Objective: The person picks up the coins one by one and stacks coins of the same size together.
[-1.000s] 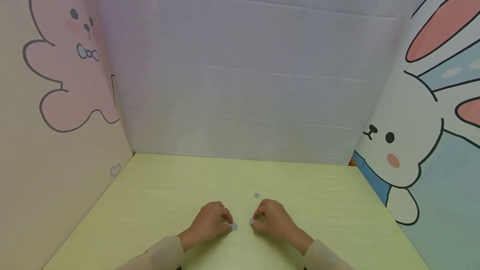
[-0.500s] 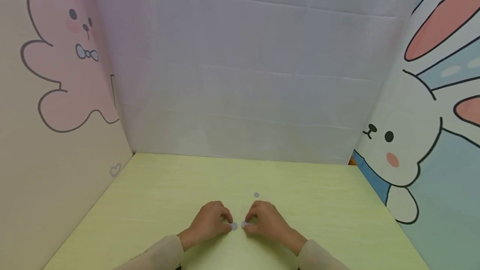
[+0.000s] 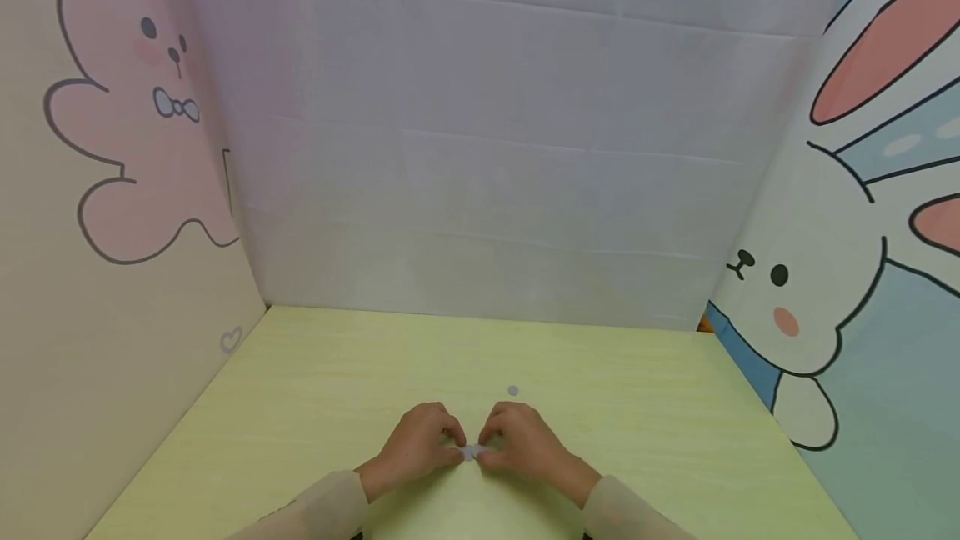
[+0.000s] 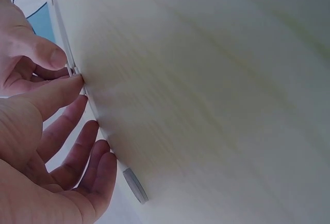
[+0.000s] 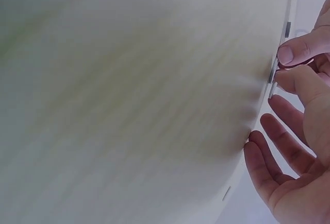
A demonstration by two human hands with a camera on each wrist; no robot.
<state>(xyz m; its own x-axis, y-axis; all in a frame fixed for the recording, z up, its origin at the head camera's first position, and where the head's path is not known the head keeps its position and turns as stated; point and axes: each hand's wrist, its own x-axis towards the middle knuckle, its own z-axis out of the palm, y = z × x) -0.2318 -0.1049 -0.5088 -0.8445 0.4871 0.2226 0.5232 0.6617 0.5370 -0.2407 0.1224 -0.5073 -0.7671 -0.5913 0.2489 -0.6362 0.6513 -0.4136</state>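
Note:
Both hands meet low over the table in the head view. The left hand pinches a small, flat, coin-like grey disc between thumb and forefinger. Opposite it, the right hand pinches another such disc, whose edge overlaps the first in this view. Fingertips hide part of each disc. In the left wrist view, the left hand's thumb lies close over the tabletop, and its other fingers are bent loosely beneath. One more grey disc lies flat on the table just beyond the right hand.
The pale yellow-green table reaches back to a creased white sheet. A panel with a pink cartoon bear stands on the left, and one with a white cartoon rabbit on the right.
The right hand has moved left with its disc until that disc reached the one in the left hand. The left hand and the far disc have stayed in place.

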